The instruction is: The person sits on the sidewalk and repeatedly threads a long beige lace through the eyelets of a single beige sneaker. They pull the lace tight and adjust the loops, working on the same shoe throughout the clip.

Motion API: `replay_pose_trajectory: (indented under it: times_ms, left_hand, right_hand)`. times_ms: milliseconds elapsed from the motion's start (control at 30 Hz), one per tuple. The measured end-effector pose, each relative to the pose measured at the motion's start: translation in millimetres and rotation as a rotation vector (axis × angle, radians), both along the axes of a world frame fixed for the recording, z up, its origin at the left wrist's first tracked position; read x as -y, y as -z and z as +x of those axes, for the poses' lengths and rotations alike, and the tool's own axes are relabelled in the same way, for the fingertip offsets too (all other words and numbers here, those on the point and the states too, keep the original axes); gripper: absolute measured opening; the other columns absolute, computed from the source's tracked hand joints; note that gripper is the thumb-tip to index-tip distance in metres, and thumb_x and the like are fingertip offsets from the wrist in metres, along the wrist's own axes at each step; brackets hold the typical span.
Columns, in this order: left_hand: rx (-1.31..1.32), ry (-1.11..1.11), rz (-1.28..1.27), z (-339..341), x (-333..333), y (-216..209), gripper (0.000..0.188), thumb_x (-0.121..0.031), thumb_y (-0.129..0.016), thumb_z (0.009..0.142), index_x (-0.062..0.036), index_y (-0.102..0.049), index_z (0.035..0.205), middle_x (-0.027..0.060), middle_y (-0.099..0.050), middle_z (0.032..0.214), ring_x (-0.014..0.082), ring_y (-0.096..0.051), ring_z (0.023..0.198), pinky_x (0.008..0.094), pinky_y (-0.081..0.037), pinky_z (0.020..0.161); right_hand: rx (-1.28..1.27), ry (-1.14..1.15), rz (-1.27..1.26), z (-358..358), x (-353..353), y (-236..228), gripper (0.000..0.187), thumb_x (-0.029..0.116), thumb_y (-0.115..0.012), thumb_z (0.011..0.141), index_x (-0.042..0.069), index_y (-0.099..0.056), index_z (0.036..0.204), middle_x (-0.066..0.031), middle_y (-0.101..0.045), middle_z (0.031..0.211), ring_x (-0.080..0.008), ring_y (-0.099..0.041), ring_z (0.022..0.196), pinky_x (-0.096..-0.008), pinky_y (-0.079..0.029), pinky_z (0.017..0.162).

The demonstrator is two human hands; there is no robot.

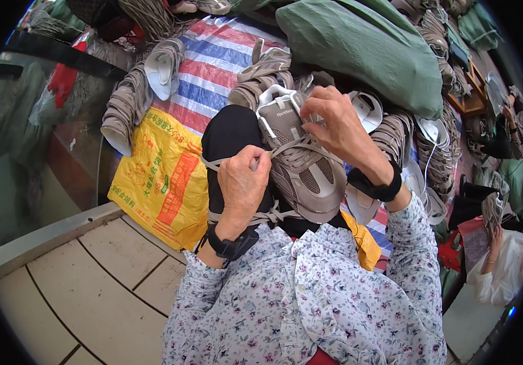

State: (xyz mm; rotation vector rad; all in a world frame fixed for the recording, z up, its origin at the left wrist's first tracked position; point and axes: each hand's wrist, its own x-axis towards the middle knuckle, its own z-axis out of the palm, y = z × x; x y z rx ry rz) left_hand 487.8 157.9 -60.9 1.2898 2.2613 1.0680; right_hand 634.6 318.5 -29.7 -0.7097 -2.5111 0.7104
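A grey-brown sneaker upper [301, 161] with mesh panels and a pale lining lies over my lap, toe toward me. A beige shoelace [292, 146] crosses its front and runs to my left hand [244, 179]. That hand is closed, pinching the lace between thumb and fingers, left of the upper and over my dark-clothed knee [228, 134]. At the upper's right side, by the tongue and eyelets, is my right hand [334, 118]. Its fingers are bent toward the thumb; what they grip, if anything, is hidden. More laces [273, 216] lie across my lap.
Stacked shoe uppers [129, 100] stand to the left, with further stacks [392, 137] at the right. A yellow printed sack [164, 176] and a striped plastic sheet [219, 58] cover the floor. Behind lies a full green sack [359, 48]. People work at far right, one with a hand [494, 243].
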Motion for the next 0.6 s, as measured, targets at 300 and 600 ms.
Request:
replay_pose_trajectory:
  times_ms: [300,600]
  left_hand:
    - [0.067,0.024,-0.095,0,-2,-11,0.012,-0.015,-0.071,0.083,-0.0048,-0.067,0.077,0.0117,-0.058,0.056,0.0325,-0.062,0.054,0.0421,-0.046,0.053]
    - [-0.163,-0.008,-0.035,12,-1,-1,0.014,-0.016,-0.069,0.084,-0.0065,-0.064,0.075,0.0178,-0.061,0.061,0.0386,-0.064,0.062,0.0485,-0.048,0.056]
  right_hand:
    - [0.057,-0.311,-0.217,-18,12,12,0.012,-0.001,-0.068,0.075,0.002,-0.068,0.087,-0.0088,-0.059,0.089,-0.0256,-0.058,0.095,-0.0390,-0.038,0.082]
    - [0.012,-0.359,-0.296,-28,2,20,0.012,-0.004,-0.067,0.066,-0.001,-0.069,0.077,-0.0140,-0.064,0.079,-0.0316,-0.064,0.076,-0.0394,-0.050,0.067]
